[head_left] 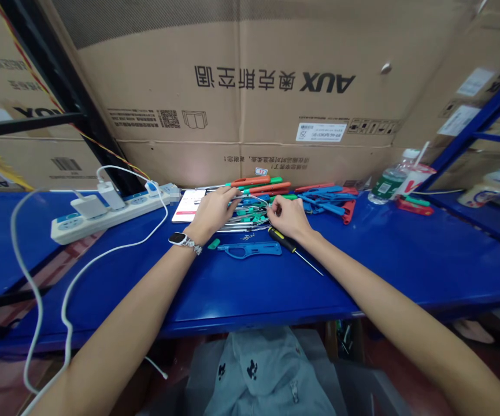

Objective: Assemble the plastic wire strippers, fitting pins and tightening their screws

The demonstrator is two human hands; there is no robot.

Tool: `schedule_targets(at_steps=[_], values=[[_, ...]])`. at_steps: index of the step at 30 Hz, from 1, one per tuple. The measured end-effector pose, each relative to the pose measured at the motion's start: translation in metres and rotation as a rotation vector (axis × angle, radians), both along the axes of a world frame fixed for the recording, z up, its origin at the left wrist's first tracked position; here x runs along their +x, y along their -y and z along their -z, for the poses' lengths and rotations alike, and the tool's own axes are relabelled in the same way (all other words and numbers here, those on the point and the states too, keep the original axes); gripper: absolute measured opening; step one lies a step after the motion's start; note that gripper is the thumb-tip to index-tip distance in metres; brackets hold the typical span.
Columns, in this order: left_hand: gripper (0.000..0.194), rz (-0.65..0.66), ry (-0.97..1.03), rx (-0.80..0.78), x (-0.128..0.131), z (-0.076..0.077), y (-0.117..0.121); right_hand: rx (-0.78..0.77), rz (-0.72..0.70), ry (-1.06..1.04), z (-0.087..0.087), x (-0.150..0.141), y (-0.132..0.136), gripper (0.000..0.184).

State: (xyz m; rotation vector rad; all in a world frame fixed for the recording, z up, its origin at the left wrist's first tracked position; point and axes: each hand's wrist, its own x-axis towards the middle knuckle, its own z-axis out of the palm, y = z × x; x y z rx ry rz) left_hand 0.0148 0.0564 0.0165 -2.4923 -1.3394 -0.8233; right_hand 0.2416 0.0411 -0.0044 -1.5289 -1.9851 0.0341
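My left hand (pixel 217 209), a watch on its wrist, is closed with fingers bent over the left part of a pile of lighter parts. What lies under its fingertips is hidden. A thin pale wire (pixel 254 199) runs from there to my right hand (pixel 289 216), whose thumb and fingers pinch its end. Below my hands lies a blue lighter casing half (pixel 252 249), with a small green piece (pixel 214 244) at its left. A screwdriver (pixel 282 238) with a black and yellow handle rests just below my right hand. Thin metal rods (pixel 243 227) lie between the hands.
Orange and green lighters (pixel 269 188) and blue and red casings (pixel 325 199) are heaped behind. A phone (pixel 185 207) and a power strip (pixel 102 221) with white cables stand left. A bottle (pixel 384 185) and a cup (pixel 417 176) are right. Cardboard (pixel 254 115) walls the back.
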Motion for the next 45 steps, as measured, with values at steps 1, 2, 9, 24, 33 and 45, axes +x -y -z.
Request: schedule_targets(at_steps=[1,2,9,24,33,45], values=[[0.017,0.005,0.007,-0.001,0.0,0.0,0.0,-0.009,0.003,-0.021,-0.001,-0.001,0.001,0.012],[0.017,0.01,0.014,-0.003,0.001,0.0,0.001,-0.018,0.01,-0.035,-0.001,-0.003,0.001,0.012],[0.017,0.032,0.029,-0.013,0.005,-0.002,0.004,-0.098,0.177,0.139,-0.01,-0.017,0.001,0.054],[0.018,-0.01,-0.023,0.0,-0.003,-0.003,0.006,-0.034,0.211,0.196,-0.008,-0.013,0.006,0.055],[0.019,-0.004,-0.016,-0.013,-0.007,0.0,0.005,-0.071,0.225,0.155,-0.011,-0.006,0.009,0.035],[0.02,0.0,-0.033,0.003,-0.009,0.001,0.006,-0.02,0.087,-0.027,0.0,-0.002,0.006,0.028]])
